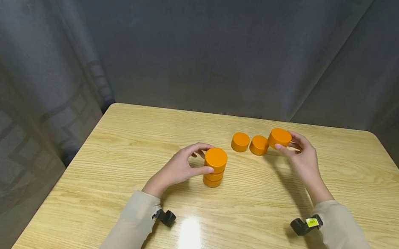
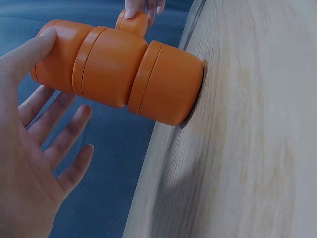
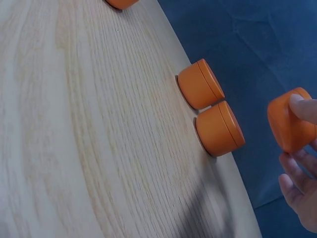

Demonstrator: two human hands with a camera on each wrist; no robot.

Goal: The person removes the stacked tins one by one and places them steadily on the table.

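Unmarked orange discs (image 1: 214,167) stacked; right hand (image 1: 303,157) pinches another (image 1: 280,138).

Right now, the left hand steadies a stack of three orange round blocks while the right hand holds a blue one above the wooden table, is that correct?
Not quite: the round block in the right hand is orange, not blue, as the head view shows. The left hand does touch the three-high stack of orange round blocks on the wooden table.

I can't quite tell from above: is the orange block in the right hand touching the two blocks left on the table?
Apart. The right wrist view shows the held block pinched in the right hand, with a clear gap to the two blocks.
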